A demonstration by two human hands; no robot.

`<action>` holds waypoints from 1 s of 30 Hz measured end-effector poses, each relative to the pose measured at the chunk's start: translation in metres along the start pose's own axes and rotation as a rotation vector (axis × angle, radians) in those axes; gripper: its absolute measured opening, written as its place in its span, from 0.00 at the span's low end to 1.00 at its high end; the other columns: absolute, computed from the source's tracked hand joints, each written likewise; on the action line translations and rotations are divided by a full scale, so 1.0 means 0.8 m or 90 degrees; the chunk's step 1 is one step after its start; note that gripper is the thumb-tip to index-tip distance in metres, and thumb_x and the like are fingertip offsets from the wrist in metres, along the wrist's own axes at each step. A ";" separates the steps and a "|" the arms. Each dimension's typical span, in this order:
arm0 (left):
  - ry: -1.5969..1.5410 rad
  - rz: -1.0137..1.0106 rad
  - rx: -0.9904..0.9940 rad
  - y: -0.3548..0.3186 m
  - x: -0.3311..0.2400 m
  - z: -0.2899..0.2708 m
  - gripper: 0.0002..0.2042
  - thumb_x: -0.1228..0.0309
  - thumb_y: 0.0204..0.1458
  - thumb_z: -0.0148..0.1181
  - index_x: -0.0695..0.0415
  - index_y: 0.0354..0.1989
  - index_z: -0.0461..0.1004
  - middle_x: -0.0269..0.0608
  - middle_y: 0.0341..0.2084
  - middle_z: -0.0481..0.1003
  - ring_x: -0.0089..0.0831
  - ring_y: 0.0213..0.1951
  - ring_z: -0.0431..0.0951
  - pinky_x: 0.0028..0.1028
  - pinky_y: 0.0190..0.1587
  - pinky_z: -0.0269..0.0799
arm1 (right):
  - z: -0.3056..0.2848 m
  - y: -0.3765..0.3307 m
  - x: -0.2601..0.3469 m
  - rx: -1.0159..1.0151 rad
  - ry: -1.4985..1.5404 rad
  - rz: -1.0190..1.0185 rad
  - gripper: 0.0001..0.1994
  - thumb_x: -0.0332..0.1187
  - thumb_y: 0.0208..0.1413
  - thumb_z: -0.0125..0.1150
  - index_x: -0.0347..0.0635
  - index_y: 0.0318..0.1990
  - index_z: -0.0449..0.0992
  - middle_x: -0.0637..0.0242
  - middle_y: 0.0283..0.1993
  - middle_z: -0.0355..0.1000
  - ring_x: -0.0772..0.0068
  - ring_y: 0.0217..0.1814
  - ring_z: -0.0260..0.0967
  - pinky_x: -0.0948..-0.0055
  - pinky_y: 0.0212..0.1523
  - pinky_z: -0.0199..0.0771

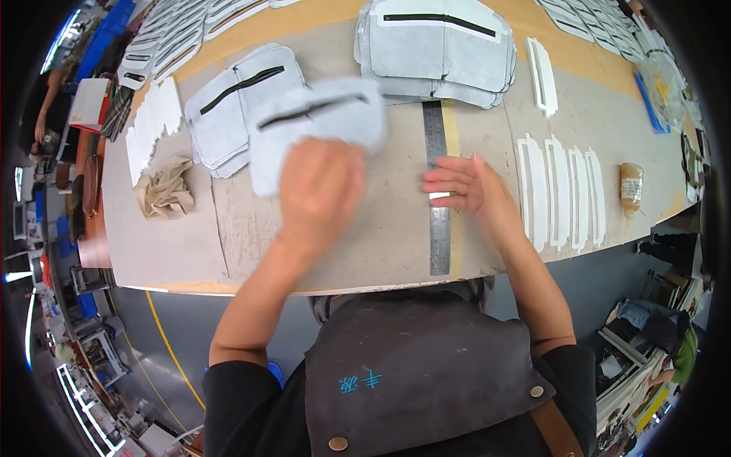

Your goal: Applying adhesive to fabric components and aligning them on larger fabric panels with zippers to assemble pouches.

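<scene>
My left hand (320, 183) is closed on the lower edge of a pale grey rounded panel (274, 156) with a black zipper strip across it. Both hand and panel are smeared by motion. The panel overlaps the right side of a stack of similar panels (263, 107). Over a steel ruler (439, 240) on the table, my right hand (476, 186) is open with its fingers stretched to the left. A small white patch shows beside its fingertips; what it is, I cannot tell. A taller stack of zippered panels (426, 57) lies at the far middle.
Several white slotted strips (560, 198) lie right of my right hand, near a small amber bottle (630, 186). Another white strip (542, 76) lies farther back. On the left are crumpled tan paper (165, 190) and white scalloped pieces (156, 126). More panels line the far edge.
</scene>
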State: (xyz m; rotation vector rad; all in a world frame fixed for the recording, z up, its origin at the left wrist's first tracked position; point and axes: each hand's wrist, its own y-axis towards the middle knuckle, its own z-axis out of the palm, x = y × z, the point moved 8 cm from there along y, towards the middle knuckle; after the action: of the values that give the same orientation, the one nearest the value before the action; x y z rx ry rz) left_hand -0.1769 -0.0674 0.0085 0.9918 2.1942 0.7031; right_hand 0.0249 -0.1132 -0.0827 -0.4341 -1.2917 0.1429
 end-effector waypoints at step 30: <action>-0.072 -0.366 0.384 -0.050 0.014 0.073 0.13 0.77 0.44 0.70 0.64 0.38 0.74 0.35 0.26 0.70 0.21 0.26 0.69 0.23 0.29 0.67 | -0.081 -0.046 0.026 -0.219 -0.381 -0.239 0.17 0.34 0.61 0.61 0.35 0.22 0.67 0.74 0.16 0.52 0.86 0.21 0.46 0.76 0.19 0.48</action>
State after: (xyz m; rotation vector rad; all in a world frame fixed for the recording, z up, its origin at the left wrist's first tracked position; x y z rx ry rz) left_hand -0.1592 -0.0694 -0.0614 0.5770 2.4610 -0.2870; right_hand 0.0870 -0.1548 -0.0633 -0.4472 -1.9770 -0.2932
